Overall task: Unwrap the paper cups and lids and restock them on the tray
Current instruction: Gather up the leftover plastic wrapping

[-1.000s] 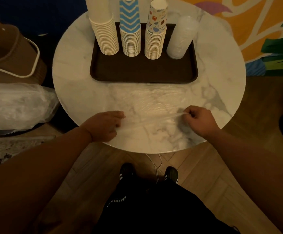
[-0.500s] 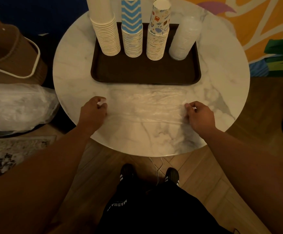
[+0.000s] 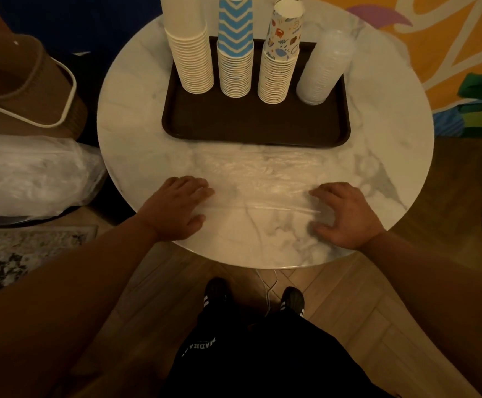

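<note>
A dark brown tray (image 3: 251,124) sits at the back of the round marble table (image 3: 125,116). On it stand a white cup stack (image 3: 189,53), a blue zigzag cup stack (image 3: 235,56), a patterned cup stack (image 3: 281,58) and a stack of clear lids (image 3: 324,67). A flattened clear plastic wrapper (image 3: 258,182) lies on the table in front of the tray. My left hand (image 3: 176,206) presses flat on its left end, and my right hand (image 3: 346,214) rests with spread fingers on its right end.
A brown basket with a white handle (image 3: 27,87) sits to the left of the table, with a heap of clear plastic bags (image 3: 30,176) below it. A patterned rug (image 3: 18,259) lies on the wooden floor. My feet stand under the table's near edge.
Both hands pinched the wrapper's near edge, carried it toward the tray as a fold, then opened. They now lie flat on the folded wrapper, a little nearer to me.
</note>
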Demonstrator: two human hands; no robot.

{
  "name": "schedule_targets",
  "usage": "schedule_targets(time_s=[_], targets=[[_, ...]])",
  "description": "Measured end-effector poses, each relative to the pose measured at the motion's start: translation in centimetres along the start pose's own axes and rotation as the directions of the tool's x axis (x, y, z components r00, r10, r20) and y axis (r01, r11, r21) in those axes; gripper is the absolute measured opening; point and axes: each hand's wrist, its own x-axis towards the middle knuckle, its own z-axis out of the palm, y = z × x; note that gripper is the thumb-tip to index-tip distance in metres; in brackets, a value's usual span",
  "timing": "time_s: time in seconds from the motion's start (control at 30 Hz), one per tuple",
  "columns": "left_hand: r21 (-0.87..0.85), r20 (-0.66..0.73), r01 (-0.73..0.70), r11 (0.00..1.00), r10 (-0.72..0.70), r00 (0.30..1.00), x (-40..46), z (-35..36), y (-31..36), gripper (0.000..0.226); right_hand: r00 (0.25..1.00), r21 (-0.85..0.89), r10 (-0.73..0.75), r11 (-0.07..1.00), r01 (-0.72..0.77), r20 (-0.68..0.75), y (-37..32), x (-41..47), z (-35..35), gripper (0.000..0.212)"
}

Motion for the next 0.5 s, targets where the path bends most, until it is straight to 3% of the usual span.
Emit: schedule_targets(time_s=[0.07, 0.13, 0.2, 0.27, 0.37, 0.5], targets=[[0.002, 0.052, -0.018, 1.000, 0.018, 0.998, 0.4, -0.1, -0.6, 0.052, 0.999, -0.013, -0.022, 1.000, 0.022, 0.041, 0.8, 0.0, -0.1, 0.058], [0.047, -0.001, -0.072, 0.996, 0.072, 0.997, 0.9, -0.1, -0.8, 0.044, 0.997, -0.026, -0.076, 0.997, 0.076, -0.002, 0.8, 0.3, -0.4, 0.043], [0.005, -0.066, -0.051, 0.999, 0.052, 0.996, 1.2, -0.3, -1.1, 0.041, 0.998, -0.002, -0.034, 0.999, 0.034, -0.052, 0.5, 0.6, -0.8, 0.040], [-0.159, -0.144, 0.071, 0.985, -0.095, 0.985, 1.4, -0.7, -0.7, 0.043, 0.987, 0.104, 0.134, 0.987, -0.124, -0.091, -0.3, 1.0, -1.5, 0.039], [-0.462, -0.072, 0.333, 0.822, -0.408, 0.910, 3.2, -1.4, -0.7, 0.029, 0.904, 0.266, 0.427, 0.875, -0.403, -0.034, -0.5, 2.4, -1.4, 0.025], [-0.515, 0.033, 0.526, 0.677, -0.597, 0.801, 5.6, -1.7, -1.1, 0.022, 0.801, 0.201, 0.598, 0.789, -0.581, -0.034, 0.0, 5.3, -0.4, 0.020]])
